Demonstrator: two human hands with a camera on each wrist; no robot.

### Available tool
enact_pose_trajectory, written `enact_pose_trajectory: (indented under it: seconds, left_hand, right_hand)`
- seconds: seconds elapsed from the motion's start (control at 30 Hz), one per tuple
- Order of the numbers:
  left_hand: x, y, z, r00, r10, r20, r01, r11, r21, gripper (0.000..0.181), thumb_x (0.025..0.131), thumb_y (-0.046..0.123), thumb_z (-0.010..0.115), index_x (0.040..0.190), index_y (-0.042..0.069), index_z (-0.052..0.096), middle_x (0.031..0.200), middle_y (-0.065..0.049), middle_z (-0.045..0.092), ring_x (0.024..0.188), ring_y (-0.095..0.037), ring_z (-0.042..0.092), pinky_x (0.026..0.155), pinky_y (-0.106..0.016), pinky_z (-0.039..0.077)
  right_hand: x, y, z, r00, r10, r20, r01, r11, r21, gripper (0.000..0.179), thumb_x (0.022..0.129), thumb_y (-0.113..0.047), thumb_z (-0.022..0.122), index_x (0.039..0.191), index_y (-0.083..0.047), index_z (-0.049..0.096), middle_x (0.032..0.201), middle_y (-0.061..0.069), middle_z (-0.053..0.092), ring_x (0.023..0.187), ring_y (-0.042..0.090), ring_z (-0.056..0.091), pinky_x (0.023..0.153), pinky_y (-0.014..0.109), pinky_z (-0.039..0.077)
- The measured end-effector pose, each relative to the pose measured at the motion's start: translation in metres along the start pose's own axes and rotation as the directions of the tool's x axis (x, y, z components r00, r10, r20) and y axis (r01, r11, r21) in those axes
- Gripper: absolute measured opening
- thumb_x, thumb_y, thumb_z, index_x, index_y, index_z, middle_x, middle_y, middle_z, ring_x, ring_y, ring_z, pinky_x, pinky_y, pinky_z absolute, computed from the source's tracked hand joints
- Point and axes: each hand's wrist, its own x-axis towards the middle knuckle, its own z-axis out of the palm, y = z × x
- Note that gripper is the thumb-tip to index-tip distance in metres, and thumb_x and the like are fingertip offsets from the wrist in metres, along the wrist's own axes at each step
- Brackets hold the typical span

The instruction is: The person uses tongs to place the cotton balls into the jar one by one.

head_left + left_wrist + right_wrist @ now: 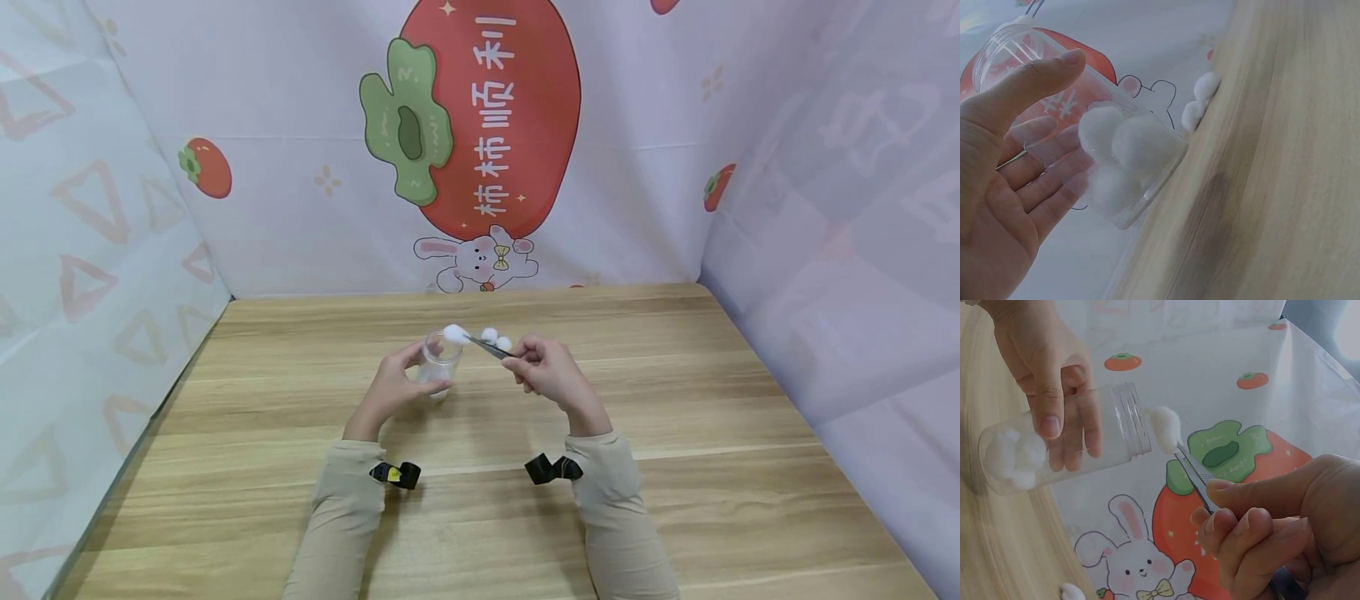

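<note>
Judging by how things stand, the step in hand is bringing a cotton ball [455,334] to the mouth of a clear jar [442,360], near the centre of the head frame. The ball sits between the tips of the tweezers [491,346], at the rim in that frame and just outside the opening in the right wrist frame. The right hand [550,367] has a narrow grip, pinching the tweezers between thumb and fingers. The left hand [396,377] holds the jar by its side, the grip curved around it. Three white lumps [1141,144] show low inside the jar; whether its base touches the counter [480,533] I cannot tell.

The next move would seem to call for lining the ball up with the opening, lowering it past the threaded rim, then parting the tips, with the jar kept steady. The rim is the edge likeliest to snag the fluff.

Two loose balls [489,335] lie just right of the jar, behind the tweezers, so a low sweep there could nudge them. The counter's back edge runs across mid-frame beyond them, below the backdrop [300,233]; the side edges are well apart from the hands, leaving ample room left and right.
</note>
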Motion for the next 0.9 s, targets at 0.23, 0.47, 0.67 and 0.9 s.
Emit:
enact_pose_trajectory:
  seconds: [0.23,0.47,0.67,0.9]
  left_hand:
    - [0.000,0.001,0.001,1.000,-0.012,-0.007,0.012,1.000,0.015,0.069,0.071,0.019,0.085,0.132,0.005,0.056,0.126,-0.017,0.066,0.118,-0.037,0.062,0.105,-0.054,0.047]
    - [0.000,0.002,0.002,1.000,0.001,-0.011,-0.001,1.000,0.017,0.069,0.071,0.019,0.085,0.132,0.004,0.056,0.126,-0.018,0.065,0.116,-0.038,0.063,0.104,-0.055,0.047]
    - [0.000,0.002,0.002,1.000,0.002,-0.012,-0.002,1.000,0.026,0.070,0.071,0.019,0.085,0.133,0.004,0.055,0.128,-0.018,0.064,0.117,-0.037,0.062,0.105,-0.054,0.047]
    - [0.000,0.003,0.001,1.000,-0.015,0.000,0.015,0.999,0.028,0.071,0.072,0.019,0.084,0.135,0.005,0.054,0.129,-0.018,0.064,0.118,-0.037,0.062,0.106,-0.055,0.045]
  right_hand:
    - [-0.001,-0.001,0.002,1.000,-0.025,0.010,0.025,1.000,-0.014,0.012,0.093,-0.007,0.061,0.088,0.004,0.058,0.062,0.000,0.053,0.050,0.009,0.047,0.045,0.016,0.040]
    - [0.000,0.000,0.006,0.999,-0.026,0.019,0.026,1.000,-0.014,0.012,0.093,-0.008,0.061,0.088,0.003,0.057,0.063,0.000,0.053,0.051,0.009,0.048,0.046,0.016,0.041]
    - [0.000,-0.003,0.010,0.999,-0.027,0.031,0.027,0.999,-0.026,0.012,0.091,-0.007,0.062,0.087,0.003,0.058,0.062,0.001,0.054,0.051,0.009,0.048,0.046,0.015,0.041]
    - [-0.001,-0.004,0.012,0.999,-0.023,0.032,0.025,0.999,-0.042,0.012,0.091,-0.007,0.062,0.088,0.004,0.060,0.061,0.000,0.053,0.050,0.008,0.048,0.045,0.015,0.041]
